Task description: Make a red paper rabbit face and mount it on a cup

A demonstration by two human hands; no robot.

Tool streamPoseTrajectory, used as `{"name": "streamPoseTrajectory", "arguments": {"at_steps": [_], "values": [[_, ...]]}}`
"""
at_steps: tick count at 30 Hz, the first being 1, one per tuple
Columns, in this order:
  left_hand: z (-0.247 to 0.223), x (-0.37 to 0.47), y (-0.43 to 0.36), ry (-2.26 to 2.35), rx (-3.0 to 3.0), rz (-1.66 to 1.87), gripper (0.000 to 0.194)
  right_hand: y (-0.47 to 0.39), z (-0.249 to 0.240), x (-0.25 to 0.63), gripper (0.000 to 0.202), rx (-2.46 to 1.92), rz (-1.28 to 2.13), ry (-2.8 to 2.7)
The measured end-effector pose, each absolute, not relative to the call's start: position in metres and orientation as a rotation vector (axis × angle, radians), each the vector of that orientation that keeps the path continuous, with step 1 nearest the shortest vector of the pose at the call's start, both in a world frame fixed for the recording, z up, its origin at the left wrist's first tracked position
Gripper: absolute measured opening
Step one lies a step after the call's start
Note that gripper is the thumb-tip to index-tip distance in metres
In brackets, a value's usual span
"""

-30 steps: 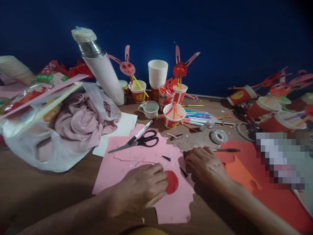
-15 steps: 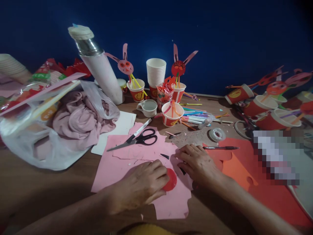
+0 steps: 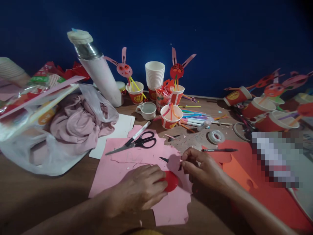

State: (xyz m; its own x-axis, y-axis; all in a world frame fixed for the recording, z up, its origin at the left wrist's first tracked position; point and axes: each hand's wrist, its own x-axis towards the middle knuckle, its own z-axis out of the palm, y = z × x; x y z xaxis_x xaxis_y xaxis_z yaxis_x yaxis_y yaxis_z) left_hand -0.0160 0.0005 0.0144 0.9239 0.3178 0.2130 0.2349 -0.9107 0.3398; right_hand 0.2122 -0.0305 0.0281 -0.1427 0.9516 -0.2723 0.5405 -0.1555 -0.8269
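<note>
Red disc [image 3: 172, 181] looks already round, its visible part bare, over pink sheet [image 3: 168, 210] at left hand's [image 3: 143, 186] fingertips; can't tell if clamped. Right hand [image 3: 204, 166] pinches pink piece [image 3: 174, 162], not yet joined to disc; black sliver [image 3: 164, 159] lies loose.

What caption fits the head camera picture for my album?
Left hand touching a red disc, right hand pinching a small dark piece over pink paper.

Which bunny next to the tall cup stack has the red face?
The right-hand bunny, just right of the cup stack, with black lashes drawn on. The left-hand bunny has a pink face instead.
</note>
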Motion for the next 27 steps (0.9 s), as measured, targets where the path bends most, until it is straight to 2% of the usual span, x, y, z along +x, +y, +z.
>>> {"name": "streamPoseTrajectory", "arguments": {"at_steps": [4, 11, 16, 20, 24, 27], "values": [[0.012, -0.015, 0.001, 0.392, 2.741, 0.423, 0.016, -0.03, 0.031, 0.209, 0.012, -1.552, 1.346, -1.369], [0.015, -0.014, 0.001, 0.379, 2.797, 0.373, 0.014, -0.031, 0.021, 0.21, 0.012, -1.58, 1.28, -1.34], [0.016, -0.018, 0.007, 0.273, 2.841, 0.486, 0.019, -0.034, 0.02, 0.21, 0.013, -1.718, 0.884, -1.848], [0.019, -0.019, 0.009, 0.278, 2.818, 0.537, 0.015, -0.036, 0.02, 0.204, 0.011, -1.758, 0.561, -2.204], [0.021, -0.019, 0.007, 0.294, 2.795, 0.516, 0.02, -0.038, 0.017, 0.201, 0.009, -1.787, 0.357, -2.397], [0.02, -0.021, 0.006, 0.279, 2.757, 0.53, 0.017, -0.039, 0.016, 0.198, 0.01, -1.776, 0.247, -2.434]]}}
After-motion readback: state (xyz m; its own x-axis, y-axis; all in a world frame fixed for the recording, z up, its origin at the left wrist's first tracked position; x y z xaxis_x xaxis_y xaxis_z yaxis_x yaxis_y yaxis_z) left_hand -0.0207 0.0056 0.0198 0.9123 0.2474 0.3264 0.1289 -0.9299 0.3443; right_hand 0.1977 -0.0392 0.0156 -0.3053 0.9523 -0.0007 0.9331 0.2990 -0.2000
